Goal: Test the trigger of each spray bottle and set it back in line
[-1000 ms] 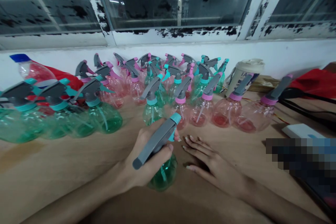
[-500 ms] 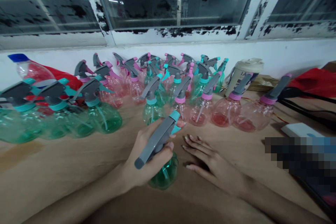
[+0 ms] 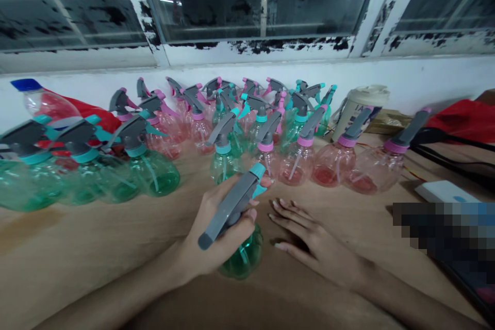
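My left hand (image 3: 216,232) is wrapped round the neck of a green spray bottle (image 3: 243,258), just under its grey and turquoise spray head. The nozzle points away from me, up and to the right, and part of the trigger shows beyond my fingers. To the right, my right hand (image 3: 305,240) lies palm down on the wooden table (image 3: 127,258), fingers stretched out and holding nothing. Just beyond my hands stand a green spray bottle with a turquoise collar (image 3: 223,162) and a pink one (image 3: 265,157).
Several green spray bottles (image 3: 154,178) line the left side, and several pink ones (image 3: 328,170) the right. More crowd behind, against the wall. A paper cup (image 3: 358,108), black cables (image 3: 452,152) and a white box (image 3: 444,191) are at right; a blue-capped plastic bottle (image 3: 50,103) lies at left.
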Action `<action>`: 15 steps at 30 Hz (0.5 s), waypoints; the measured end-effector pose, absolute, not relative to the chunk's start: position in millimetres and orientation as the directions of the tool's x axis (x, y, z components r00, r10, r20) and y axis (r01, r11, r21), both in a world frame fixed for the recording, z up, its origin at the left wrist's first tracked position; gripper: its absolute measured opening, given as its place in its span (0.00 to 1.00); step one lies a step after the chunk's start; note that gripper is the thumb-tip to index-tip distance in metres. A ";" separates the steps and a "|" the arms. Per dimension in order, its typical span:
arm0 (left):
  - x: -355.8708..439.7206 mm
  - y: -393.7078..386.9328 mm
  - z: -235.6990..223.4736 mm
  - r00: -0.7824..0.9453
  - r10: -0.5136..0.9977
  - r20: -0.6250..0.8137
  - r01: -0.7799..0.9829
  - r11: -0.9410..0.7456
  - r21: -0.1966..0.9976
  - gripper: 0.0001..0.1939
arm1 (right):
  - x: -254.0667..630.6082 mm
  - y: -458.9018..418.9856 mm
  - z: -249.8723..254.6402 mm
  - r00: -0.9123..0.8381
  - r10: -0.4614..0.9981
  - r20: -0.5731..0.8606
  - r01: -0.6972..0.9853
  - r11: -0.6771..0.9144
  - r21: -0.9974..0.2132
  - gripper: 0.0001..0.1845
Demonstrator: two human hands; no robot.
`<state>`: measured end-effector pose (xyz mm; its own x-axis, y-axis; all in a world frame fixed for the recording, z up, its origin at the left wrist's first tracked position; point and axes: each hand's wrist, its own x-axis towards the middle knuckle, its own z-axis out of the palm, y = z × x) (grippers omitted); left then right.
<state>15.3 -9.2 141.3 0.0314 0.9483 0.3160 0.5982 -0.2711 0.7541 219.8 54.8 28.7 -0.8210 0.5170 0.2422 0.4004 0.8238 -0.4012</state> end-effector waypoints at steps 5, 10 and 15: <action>15.6 -10.4 142.7 0.046 0.954 0.297 0.581 -0.268 0.769 0.07 | 220.0 53.9 29.0 -0.814 0.526 0.248 0.403 0.817 -0.413 0.27; 14.0 -11.7 148.4 0.093 0.959 0.267 0.595 -0.269 0.757 0.02 | 219.1 53.3 31.3 -0.817 0.528 0.231 0.417 0.818 -0.396 0.27; 11.7 -12.9 150.9 0.139 0.960 0.245 0.619 -0.277 0.735 0.01 | 218.5 53.3 32.0 -0.815 0.531 0.232 0.419 0.816 -0.398 0.27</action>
<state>11.7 -12.9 150.9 0.1386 0.9595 0.2451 0.6185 -0.2771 0.7353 218.5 53.3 32.0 -0.8150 0.5311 0.2319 0.4189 0.8164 -0.3976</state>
